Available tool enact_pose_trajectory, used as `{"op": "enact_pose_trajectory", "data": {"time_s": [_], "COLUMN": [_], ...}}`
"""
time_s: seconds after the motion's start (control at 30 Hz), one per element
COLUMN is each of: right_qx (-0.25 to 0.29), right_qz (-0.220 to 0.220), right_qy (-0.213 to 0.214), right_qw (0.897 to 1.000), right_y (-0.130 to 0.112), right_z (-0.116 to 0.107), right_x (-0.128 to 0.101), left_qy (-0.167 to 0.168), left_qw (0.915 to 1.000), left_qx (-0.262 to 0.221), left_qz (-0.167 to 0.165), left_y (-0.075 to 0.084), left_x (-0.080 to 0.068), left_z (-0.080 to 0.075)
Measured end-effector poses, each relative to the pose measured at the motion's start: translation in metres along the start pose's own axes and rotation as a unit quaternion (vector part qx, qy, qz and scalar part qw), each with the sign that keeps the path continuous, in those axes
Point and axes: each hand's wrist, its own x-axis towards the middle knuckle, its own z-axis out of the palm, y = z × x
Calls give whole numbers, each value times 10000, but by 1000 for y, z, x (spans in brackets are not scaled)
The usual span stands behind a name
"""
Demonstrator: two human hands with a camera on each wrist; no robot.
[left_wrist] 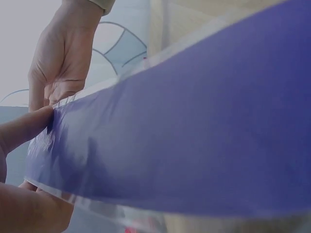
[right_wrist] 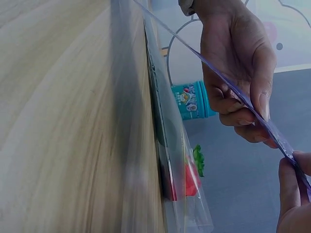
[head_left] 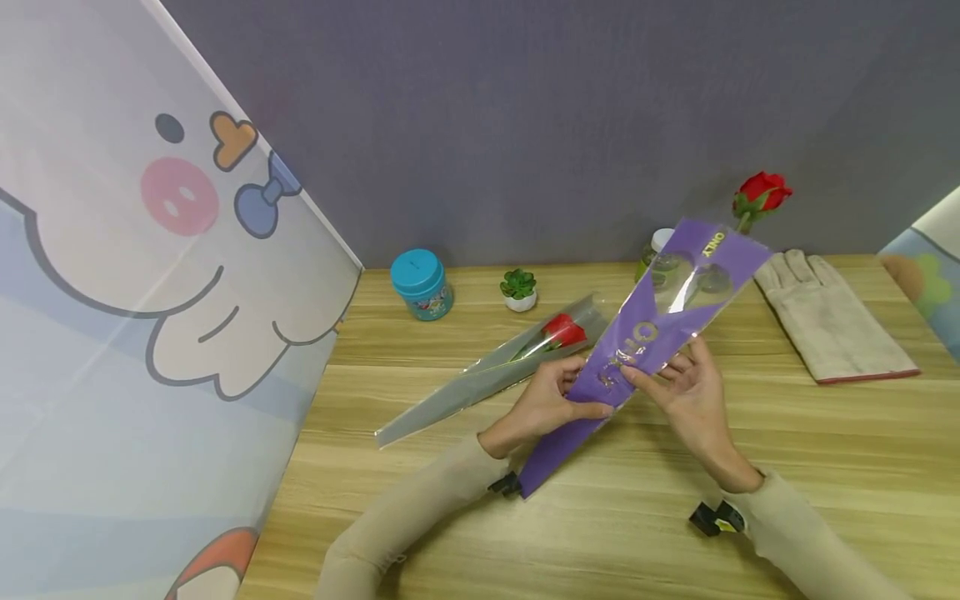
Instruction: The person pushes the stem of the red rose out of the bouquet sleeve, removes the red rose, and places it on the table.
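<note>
A flat purple flower sleeve (head_left: 630,342) with gold lettering and a clear window is held up at a slant above the table. My left hand (head_left: 546,398) pinches its lower left side, thumb in front. The right hand (head_left: 686,396) pinches its right edge near the middle; in the right wrist view the left hand (right_wrist: 238,73) grips the same thin sleeve. A red rose (head_left: 761,193) shows beyond the sleeve's upper end; whether its stem is inside or behind cannot be told. Left of the sleeve, a second rose (head_left: 564,332) lies in a grey-clear wrapper (head_left: 457,400).
A blue lidded tin (head_left: 422,283) and a small potted succulent (head_left: 519,287) stand along the back of the wooden table (head_left: 600,533). Partly behind the sleeve is a white-capped bottle (head_left: 662,240). A pale work glove (head_left: 836,321) lies at right, below a grey partition (head_left: 525,125).
</note>
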Motion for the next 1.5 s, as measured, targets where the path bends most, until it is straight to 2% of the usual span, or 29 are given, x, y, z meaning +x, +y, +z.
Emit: {"op": "enact_pose_trajectory", "data": {"time_s": [0.13,0.3,0.53,0.7,0.83,1.0,1.3,1.4,1.5], "right_qx": [32,-8,-272,-331,-170,302,1061,1197,1173], "right_qz": [60,6,86,-38,115,256,-222,-163,118], "right_qy": [107,-107,-108,-357,-340,7,155,274,375], "right_qw": [9999,9999,9995,9988,9992,9992,9940,9923,9923], "right_y": [1,2,3,1,-2,-12,-38,-44,-50], "right_z": [2,2,2,-3,-8,-18,-61,-74,-83], "right_x": [-2,-3,-3,-2,0,6,44,59,74], "left_qy": [49,29,-32,-49,-37,12,205,230,218], "left_qw": [10000,9997,9995,9990,9987,9983,9963,9957,9943], "left_qx": [-37,-224,-314,-429,-476,-504,125,381,644], "left_qz": [-19,34,80,67,154,295,827,815,816], "left_y": [-1,-2,-2,-1,0,0,-4,-6,-7], "left_x": [0,0,-1,-2,-3,-6,-14,-17,-19], "left_z": [1,2,2,0,-1,-4,-11,-12,-13]}}
